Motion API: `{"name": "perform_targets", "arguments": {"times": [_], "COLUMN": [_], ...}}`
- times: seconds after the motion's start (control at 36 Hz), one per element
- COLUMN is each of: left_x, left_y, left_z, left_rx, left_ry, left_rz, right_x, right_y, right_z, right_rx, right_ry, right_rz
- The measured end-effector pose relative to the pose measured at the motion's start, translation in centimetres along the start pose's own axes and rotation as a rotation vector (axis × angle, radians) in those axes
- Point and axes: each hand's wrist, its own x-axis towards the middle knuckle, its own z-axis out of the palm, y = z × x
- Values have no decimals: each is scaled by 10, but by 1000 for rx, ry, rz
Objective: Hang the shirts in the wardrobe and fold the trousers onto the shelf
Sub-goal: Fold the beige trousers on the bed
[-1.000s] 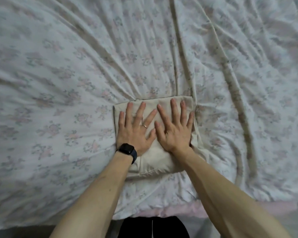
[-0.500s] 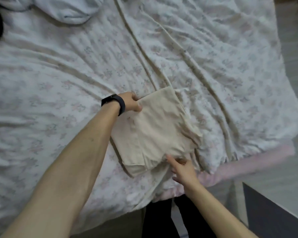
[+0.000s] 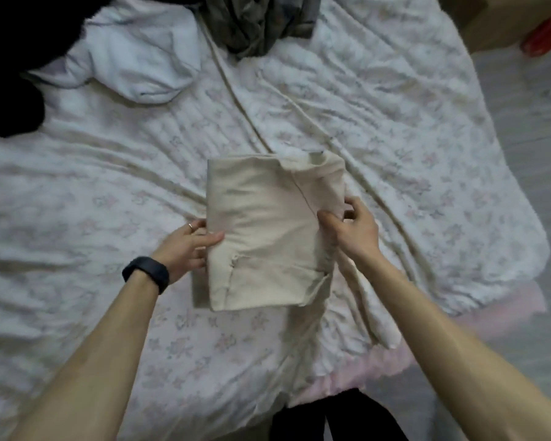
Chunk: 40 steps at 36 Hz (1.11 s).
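L hand (image 3: 185,246), R hand (image 3: 353,232) hold folded rect. beige trousers (image 3: 268,230).

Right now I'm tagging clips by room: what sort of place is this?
Likely a bedroom: a floral-sheeted bed, heaped dark clothes at its far end, and folded beige trousers.

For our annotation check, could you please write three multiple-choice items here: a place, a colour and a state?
1. Where does the grey garment lie? A. on the bed, beyond the folded trousers; B. in a drawer; C. under the trousers.
2. What colour are the folded trousers? A. navy; B. beige; C. red.
3. How are the trousers held? A. lying untouched; B. by one hand only; C. by the left hand and right hand, at opposite sides.
Answers: 1 A, crumpled past them; 2 B, pale beige cloth; 3 C, a thumb on each side edge.
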Motion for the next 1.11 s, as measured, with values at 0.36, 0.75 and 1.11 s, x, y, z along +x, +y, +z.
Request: {"name": "perform_targets", "arguments": {"times": [0.36, 0.75, 1.11], "left_x": [11, -34, -290], "left_y": [-59, -48, 30], "left_z": [6, 16, 52], "left_rx": [-279, -231, -299], "left_ry": [231, 336, 788], "left_rz": [4, 286, 632], "right_x": [48, 37, -71], "right_y": [11, -32, -230], "right_z": [14, -12, -55], "right_rx": [-108, -82, -39], "right_ry": [-458, -553, -847], "right_rz": [-17, -144, -668]}}
